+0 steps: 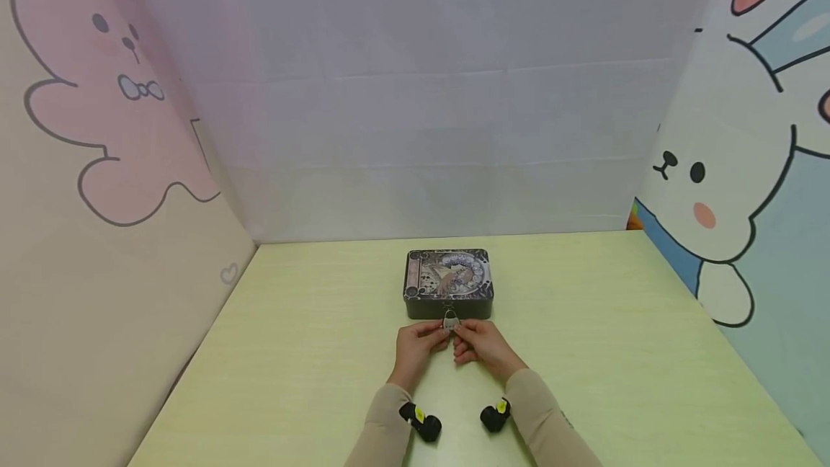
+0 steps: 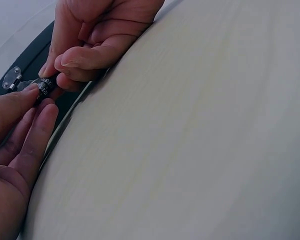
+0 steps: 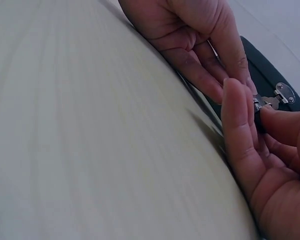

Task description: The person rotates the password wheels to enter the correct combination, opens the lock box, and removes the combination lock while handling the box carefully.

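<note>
A dark tin box point(image 1: 447, 307) with a patterned picture lid stands on the table, its front facing me. At the middle of that front, a small combination padlock point(image 1: 450, 322) with number dials hangs by its shackle from a silver clasp point(image 2: 11, 78). My left hand point(image 1: 415, 352) pinches the padlock from the left, thumb on its dials point(image 2: 44, 87). From the other side my right hand point(image 1: 485, 349) pinches it between thumb and finger. In the right wrist view, the fingers hide most of the padlock's body.
The pale yellow-green table point(image 1: 311, 337) surrounds the box. A white backdrop point(image 1: 441, 128) closes off the back, with cartoon-printed panels on the left and right. Small black cameras point(image 1: 428, 428) are strapped at both wrists.
</note>
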Demonstrator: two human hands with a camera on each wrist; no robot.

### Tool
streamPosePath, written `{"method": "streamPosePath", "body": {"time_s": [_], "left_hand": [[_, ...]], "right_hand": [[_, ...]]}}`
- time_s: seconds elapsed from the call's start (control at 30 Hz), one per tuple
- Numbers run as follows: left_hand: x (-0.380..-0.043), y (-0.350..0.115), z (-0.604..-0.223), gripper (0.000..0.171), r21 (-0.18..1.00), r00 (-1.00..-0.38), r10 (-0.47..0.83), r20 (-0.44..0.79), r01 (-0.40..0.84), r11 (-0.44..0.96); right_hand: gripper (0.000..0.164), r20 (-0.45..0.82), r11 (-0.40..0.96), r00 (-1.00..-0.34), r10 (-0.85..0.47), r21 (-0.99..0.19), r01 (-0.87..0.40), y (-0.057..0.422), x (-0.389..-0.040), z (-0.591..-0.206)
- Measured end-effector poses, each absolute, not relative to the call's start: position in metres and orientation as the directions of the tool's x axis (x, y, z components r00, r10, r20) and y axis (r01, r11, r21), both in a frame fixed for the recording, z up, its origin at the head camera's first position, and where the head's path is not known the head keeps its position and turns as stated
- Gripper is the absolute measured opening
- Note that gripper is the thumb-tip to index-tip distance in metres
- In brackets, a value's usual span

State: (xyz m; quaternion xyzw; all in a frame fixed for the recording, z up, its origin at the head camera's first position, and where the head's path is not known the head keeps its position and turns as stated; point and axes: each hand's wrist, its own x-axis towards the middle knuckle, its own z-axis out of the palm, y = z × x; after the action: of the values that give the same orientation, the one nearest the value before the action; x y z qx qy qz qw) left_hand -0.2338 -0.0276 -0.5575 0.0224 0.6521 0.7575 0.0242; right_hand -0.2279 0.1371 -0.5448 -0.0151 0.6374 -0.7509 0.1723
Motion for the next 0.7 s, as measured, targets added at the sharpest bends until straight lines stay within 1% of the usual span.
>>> {"method": "streamPosePath", "body": {"time_s": [0.07, 0.23, 0.7], "left_hand": [[-0.2328, -0.0274, -0.5541, 0.024, 0.989, -0.998, 0.061, -0.016, -0.025, -0.147], [-0.23, -0.0274, -0.5484, 0.028, 0.992, -0.998, 0.063, -0.013, -0.021, -0.126], [-0.2339, -0.0272, -0.5562, 0.028, 0.99, -0.998, 0.054, -0.019, -0.026, -0.141]], "right_hand": [[0.02, -0.199, -0.127, -0.94, -0.278, -0.962, 0.241, 0.1367, -0.2273, -0.543], [0.02, -0.208, -0.127, -0.938, -0.276, -0.96, 0.25, 0.136, -0.2277, -0.5419], [0.021, -0.201, -0.121, -0.941, -0.274, -0.963, 0.241, 0.1363, -0.229, -0.543]]}}
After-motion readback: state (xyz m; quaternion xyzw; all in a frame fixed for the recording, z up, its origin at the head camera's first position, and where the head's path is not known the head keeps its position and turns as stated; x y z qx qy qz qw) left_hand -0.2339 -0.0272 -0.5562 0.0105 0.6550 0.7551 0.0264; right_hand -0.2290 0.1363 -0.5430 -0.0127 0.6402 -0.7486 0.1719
